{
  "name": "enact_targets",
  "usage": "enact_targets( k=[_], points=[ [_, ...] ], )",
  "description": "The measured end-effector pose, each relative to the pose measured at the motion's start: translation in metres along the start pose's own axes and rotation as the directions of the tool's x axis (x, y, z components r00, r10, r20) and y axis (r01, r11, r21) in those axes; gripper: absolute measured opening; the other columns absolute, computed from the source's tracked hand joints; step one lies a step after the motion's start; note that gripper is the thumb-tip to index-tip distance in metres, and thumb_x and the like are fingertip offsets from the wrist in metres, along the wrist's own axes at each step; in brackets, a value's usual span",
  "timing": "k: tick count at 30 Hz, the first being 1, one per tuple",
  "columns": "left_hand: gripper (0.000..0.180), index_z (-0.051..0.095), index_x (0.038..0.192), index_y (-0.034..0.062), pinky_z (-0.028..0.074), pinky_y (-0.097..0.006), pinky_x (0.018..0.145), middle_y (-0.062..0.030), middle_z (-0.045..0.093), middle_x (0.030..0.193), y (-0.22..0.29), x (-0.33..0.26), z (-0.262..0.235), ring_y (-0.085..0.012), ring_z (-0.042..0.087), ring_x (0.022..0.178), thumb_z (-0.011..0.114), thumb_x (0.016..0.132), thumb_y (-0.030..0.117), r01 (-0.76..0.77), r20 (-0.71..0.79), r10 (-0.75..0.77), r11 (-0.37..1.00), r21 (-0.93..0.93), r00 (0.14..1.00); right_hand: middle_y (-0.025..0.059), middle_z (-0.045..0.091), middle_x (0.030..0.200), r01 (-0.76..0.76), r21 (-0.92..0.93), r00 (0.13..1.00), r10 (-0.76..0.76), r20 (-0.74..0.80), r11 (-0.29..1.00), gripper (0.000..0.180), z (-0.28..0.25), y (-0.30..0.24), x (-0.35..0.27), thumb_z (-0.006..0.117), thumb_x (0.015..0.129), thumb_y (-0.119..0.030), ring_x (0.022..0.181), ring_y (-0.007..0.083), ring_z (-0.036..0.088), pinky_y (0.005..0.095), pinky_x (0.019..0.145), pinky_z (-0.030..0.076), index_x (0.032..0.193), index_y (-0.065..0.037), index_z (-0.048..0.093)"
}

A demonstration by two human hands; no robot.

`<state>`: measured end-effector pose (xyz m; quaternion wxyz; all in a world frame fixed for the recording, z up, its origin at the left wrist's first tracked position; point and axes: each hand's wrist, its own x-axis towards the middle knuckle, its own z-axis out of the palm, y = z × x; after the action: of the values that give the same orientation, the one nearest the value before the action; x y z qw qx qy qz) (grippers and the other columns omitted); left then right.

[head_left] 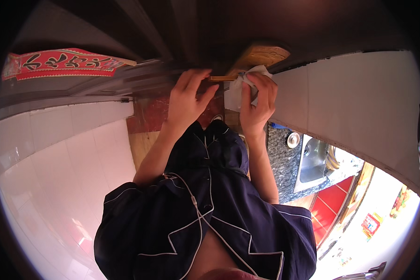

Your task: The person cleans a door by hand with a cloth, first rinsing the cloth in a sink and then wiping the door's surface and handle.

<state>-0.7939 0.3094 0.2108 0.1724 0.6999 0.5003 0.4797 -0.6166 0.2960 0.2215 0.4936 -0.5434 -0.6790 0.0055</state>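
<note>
My right hand [260, 100] is closed on a crumpled white cloth [237, 89], possibly a tissue, which bunches out around its fingers. Just above those fingers, a yellow-brown wooden piece [265, 55] stands out from the dark panel. Between the two hands runs a narrow golden strip [222, 78]. To its left, my left hand [187, 95] is raised with thumb and fingers apart and nothing visible in it. Its fingertips reach up close to the dark surface; whether they touch it I cannot tell.
A red paper banner [65, 64] hangs on the dark door [147, 77] at left. White tiles [56, 154] line the left side, and a pale wall [340, 88] rises at right. Lower right stands a granite counter [281, 161] with a metal sink [312, 165].
</note>
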Motion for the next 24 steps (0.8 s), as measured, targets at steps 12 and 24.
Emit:
enact_targets(
  k=[12,24],
  points=[
    [0.016,0.068,0.097,-0.0003,0.052,-0.04,0.066,-0.0134,0.066,0.083,-0.01,0.003,-0.001,-0.0323,0.063,0.076,0.073,0.084,0.008,0.011,0.087,-0.006,0.998,-0.059,0.996,0.0097,0.069,0.1,0.073,0.046,0.996,-0.075,0.056,0.996,0.027,0.013,-0.008,-0.002,0.065,0.075,0.01,0.099,0.0314,0.062,0.0407,0.086,0.05,0.099,-0.003,0.065],
    [0.017,0.067,0.097,-0.0014,0.051,-0.041,0.067,-0.0142,0.066,0.084,-0.018,0.005,0.001,-0.0342,0.062,0.077,0.072,0.084,0.008,-0.037,0.1,0.048,0.993,-0.113,0.994,0.012,0.067,0.097,0.087,0.036,0.992,-0.09,0.087,0.996,0.026,0.017,-0.023,0.003,0.063,0.076,0.013,0.097,0.0331,0.062,0.0428,0.084,0.051,0.098,-0.001,0.063]
  ],
)
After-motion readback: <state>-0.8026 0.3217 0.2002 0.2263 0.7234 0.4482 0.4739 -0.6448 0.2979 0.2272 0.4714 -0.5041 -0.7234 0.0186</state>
